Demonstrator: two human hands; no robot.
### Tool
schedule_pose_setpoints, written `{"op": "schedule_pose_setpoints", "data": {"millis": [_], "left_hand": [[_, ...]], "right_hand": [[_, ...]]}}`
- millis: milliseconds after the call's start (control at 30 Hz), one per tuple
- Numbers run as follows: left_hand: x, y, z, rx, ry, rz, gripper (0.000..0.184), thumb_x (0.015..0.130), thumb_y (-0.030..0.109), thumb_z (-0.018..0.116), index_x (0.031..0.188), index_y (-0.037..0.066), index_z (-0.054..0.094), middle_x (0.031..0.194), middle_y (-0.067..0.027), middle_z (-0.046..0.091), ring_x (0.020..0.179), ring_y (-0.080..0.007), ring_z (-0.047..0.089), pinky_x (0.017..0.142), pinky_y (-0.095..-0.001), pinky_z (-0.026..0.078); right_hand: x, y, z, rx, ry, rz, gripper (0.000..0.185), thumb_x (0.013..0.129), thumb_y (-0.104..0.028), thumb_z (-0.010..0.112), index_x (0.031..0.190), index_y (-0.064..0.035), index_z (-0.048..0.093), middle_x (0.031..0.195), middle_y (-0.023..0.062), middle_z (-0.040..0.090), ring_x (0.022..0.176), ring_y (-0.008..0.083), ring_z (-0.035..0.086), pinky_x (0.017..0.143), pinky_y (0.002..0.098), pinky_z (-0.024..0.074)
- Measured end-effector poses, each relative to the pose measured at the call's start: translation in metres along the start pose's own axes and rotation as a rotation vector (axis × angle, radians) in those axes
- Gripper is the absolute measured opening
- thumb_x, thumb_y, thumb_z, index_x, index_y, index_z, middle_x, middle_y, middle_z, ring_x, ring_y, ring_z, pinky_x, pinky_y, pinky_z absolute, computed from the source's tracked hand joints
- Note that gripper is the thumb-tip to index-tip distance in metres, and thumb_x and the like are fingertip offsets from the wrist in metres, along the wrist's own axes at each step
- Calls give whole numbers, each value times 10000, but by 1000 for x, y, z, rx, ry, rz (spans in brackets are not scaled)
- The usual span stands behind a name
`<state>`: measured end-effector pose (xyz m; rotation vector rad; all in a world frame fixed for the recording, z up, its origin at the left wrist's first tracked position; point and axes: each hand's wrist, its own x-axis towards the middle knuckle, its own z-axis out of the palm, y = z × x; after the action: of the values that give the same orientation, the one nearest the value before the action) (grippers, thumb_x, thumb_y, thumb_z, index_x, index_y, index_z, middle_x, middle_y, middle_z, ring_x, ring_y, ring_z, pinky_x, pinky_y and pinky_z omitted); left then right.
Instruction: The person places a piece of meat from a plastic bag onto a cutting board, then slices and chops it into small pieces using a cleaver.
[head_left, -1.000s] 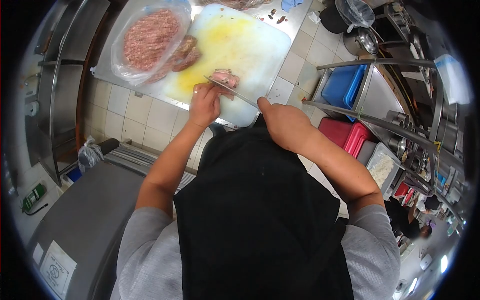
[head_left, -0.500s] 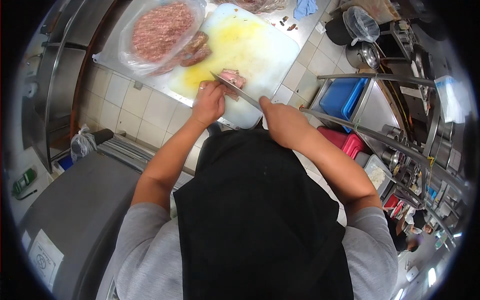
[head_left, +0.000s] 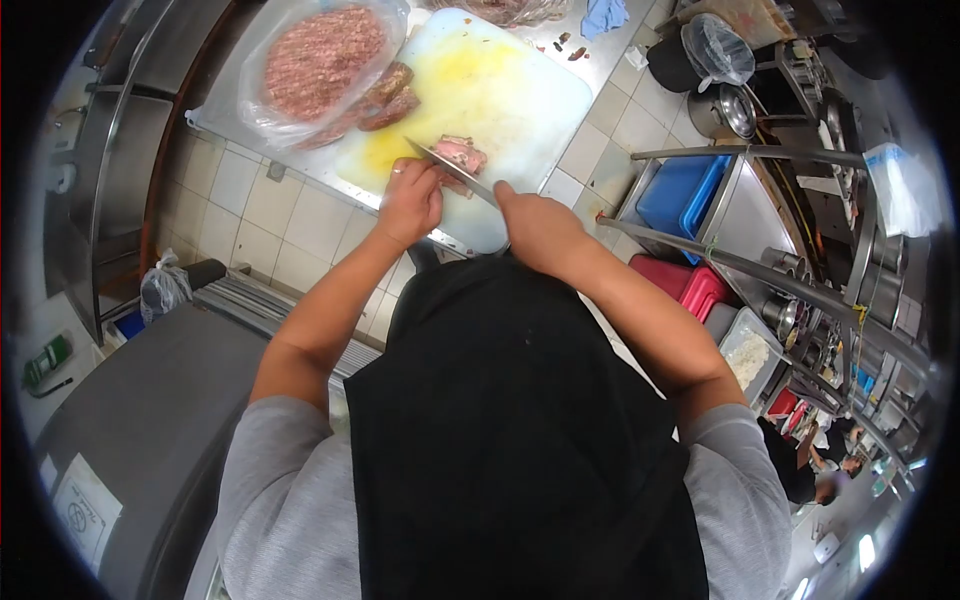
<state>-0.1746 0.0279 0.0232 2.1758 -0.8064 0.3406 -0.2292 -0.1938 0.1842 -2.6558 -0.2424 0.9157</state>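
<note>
A black apron of matte cloth is worn in the foreground. The knife is gripped at the handle by the right hand, which is closed around it; the blade is thin, tapered and of grey metal. The fingers of the left hand are curled beside the blade; whether anything is grasped by them cannot be told. The cut meat is located under and beyond the blade, in irregular pink pieces with a moist, ragged surface. It is carried by a white cutting board, smooth, round-cornered and stained yellow, placed at the near right corner of the metal table. Toward the table's left edge, coarse ground meat is contained in a clear plastic bag. A crumpled blue cloth is positioned by the right edge, farther back.
</note>
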Motion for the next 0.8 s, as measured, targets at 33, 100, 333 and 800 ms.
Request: {"op": "schedule_pose_setpoints", "data": {"millis": [33, 100, 333, 800], "left_hand": [[1, 1, -2, 8, 6, 15, 293, 791, -45, 661, 1078, 13, 682, 1086, -178, 646, 1002, -389, 601, 926, -469, 492], [5, 0, -7, 22, 4, 34, 291, 794, -47, 660, 1078, 15, 684, 1093, -176, 649, 1004, -387, 602, 924, -466, 492], [6, 1, -7, -10, 13, 13, 266, 813, -46, 678, 1070, 21, 688, 1077, -174, 656, 1002, -390, 606, 919, -460, 495], [-3, -1, -1, -47, 97, 32, 231, 826, -46, 714, 1048, 18, 695, 1090, -166, 668, 1004, -378, 628, 895, -452, 517]], "right_hand": [[10, -1, 2, -15, 32, -39, 252, 944, 11, 527, 1196, 26, 520, 985, 278, 745, 927, 464, 740, 803, 567, 578], [-4, 7, 0, 9, 40, -32, 259, 947, 8, 524, 1206, 25, 517, 989, 279, 744, 931, 463, 740, 808, 568, 577], [29, 6, 32, 33, 58, -5, 299, 954, -9, 529, 1252, 11, 505, 1002, 278, 740, 934, 458, 742, 809, 559, 580], [-37, -8, -32, -94, 29, -6, 275, 937, -21, 550, 1209, 14, 526, 917, 264, 735, 893, 470, 732, 767, 569, 565]]}}
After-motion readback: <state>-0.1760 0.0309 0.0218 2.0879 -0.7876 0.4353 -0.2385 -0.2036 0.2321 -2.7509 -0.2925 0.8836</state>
